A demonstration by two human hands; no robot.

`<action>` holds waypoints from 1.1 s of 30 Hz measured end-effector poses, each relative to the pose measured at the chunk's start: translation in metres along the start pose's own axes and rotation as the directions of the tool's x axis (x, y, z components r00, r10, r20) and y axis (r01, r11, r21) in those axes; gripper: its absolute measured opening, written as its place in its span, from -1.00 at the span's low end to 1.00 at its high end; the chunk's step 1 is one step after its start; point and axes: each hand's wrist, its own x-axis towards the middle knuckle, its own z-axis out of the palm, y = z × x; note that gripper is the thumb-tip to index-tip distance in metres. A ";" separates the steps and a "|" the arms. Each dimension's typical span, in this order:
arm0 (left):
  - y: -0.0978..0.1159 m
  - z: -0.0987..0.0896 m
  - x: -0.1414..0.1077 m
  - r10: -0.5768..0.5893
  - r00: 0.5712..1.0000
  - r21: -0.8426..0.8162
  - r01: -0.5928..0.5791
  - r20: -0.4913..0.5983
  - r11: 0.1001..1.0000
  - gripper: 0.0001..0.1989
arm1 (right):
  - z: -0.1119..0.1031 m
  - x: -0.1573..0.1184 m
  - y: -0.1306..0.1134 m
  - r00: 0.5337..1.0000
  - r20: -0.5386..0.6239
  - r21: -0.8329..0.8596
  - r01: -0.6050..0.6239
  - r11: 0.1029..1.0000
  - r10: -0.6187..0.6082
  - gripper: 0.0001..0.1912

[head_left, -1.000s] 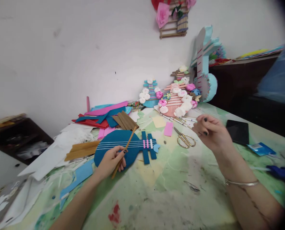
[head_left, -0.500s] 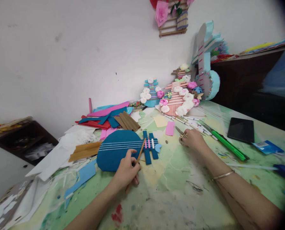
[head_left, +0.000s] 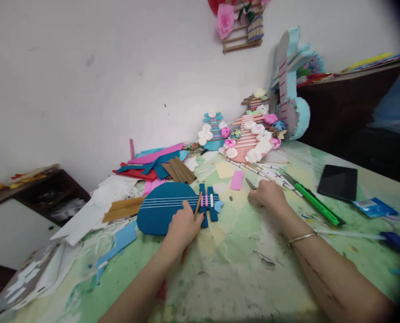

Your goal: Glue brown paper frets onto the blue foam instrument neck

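Note:
A dark blue craft guitar [head_left: 159, 217] lies flat on the table, with white strings and small pink and white strips on its neck. Over its body and neck end rests my left hand [head_left: 186, 224], fingers closed around a thin orange-brown strip [head_left: 198, 204] that slants across the neck. The strip's lower end [head_left: 184, 255] sticks out below the hand. To the right, my right hand [head_left: 270, 196] grips scissors [head_left: 250, 183] by the handles, blades pointing away from me on the tabletop. A pink paper piece [head_left: 236, 180] lies just left of the scissors.
Coloured paper sheets [head_left: 156, 161] and brown corrugated strips [head_left: 179, 170] are piled behind the guitar. A green cutter [head_left: 316, 202], a black tablet [head_left: 337, 181] and a blue packet [head_left: 375, 207] lie at right. Flower-decorated craft guitars [head_left: 247, 143] lean on the wall.
My left hand has shifted slightly up and right along the strip, its fingers closer together. My right hand stays at the scissors. The view has turned slightly.

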 end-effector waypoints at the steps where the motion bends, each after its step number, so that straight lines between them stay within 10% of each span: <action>1: 0.002 0.000 0.001 -0.004 1.000 0.029 0.004 -0.011 1.000 -0.49 | -0.001 0.000 0.000 1.000 0.003 -0.001 0.000 1.000 0.000 -0.56; 17: 0.015 0.014 0.012 0.010 0.993 0.096 0.001 -0.119 0.995 -0.76 | -0.014 0.001 0.009 0.992 0.123 0.207 0.012 0.978 -0.038 -0.73; 33: 0.004 0.023 0.017 -0.002 0.979 0.102 0.024 -0.202 0.994 -0.87 | 0.001 0.005 0.012 1.000 -0.005 0.302 0.023 0.953 -0.023 -0.56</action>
